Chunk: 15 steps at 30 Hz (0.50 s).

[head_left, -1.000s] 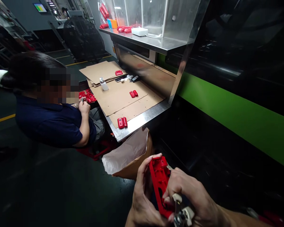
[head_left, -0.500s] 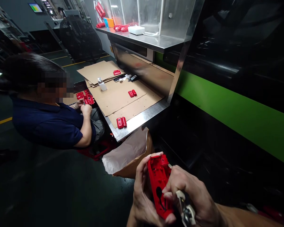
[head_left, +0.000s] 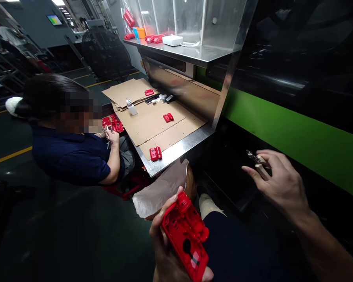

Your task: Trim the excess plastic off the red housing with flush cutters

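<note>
My left hand (head_left: 167, 246) is closed around the edges of a red plastic housing (head_left: 184, 235), tilted with its hollow, ribbed inside facing me. A round black spot shows near the lower end of the housing. Off to the right, my right hand (head_left: 282, 182) grips a pair of nippers (head_left: 261, 168) with pale handles, their metal jaws pointing up and left. The nippers are well apart from the housing. On the near corner of the table lies another red housing (head_left: 155, 154).
A co-worker (head_left: 73, 145) sits left of the cardboard-covered table (head_left: 176, 150), handling red parts. A lined paper sack (head_left: 161, 192) stands below its near edge. A small bottle (head_left: 131, 107) and a red part (head_left: 168, 117) are on the cardboard. Above hangs a metal shelf (head_left: 206, 56).
My right hand has moved away from the housing, up and right, with the nippers. My left hand has shifted slightly left and turned the housing. The co-worker's hands have moved a little.
</note>
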### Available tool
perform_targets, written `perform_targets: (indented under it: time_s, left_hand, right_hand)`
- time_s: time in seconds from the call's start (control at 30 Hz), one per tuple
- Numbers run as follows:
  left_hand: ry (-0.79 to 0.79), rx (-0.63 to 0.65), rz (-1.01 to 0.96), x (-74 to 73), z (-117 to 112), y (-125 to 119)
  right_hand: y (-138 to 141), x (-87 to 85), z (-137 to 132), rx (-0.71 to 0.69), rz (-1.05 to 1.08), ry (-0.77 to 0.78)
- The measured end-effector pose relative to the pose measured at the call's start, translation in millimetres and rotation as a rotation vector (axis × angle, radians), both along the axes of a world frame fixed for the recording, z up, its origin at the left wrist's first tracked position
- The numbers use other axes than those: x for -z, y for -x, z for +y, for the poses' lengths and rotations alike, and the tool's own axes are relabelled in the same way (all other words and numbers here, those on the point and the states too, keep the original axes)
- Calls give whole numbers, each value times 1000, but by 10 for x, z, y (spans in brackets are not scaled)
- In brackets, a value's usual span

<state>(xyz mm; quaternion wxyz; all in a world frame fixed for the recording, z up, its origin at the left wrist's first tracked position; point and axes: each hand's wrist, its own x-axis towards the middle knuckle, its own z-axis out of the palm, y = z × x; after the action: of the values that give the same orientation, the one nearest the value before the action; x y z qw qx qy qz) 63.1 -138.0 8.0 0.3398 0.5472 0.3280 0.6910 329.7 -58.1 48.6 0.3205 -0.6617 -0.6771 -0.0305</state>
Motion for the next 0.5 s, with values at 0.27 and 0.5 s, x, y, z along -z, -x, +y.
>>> perform_targets:
  time_s: [0.27,0.5]
  left_hand:
    - [-38,-265,188,-69,-52,135]
    - [385,112,431,287,-63,468]
  right_hand:
    - [122,-10,-144,-293,141,89]
    - [64,113,46,-478,76,411]
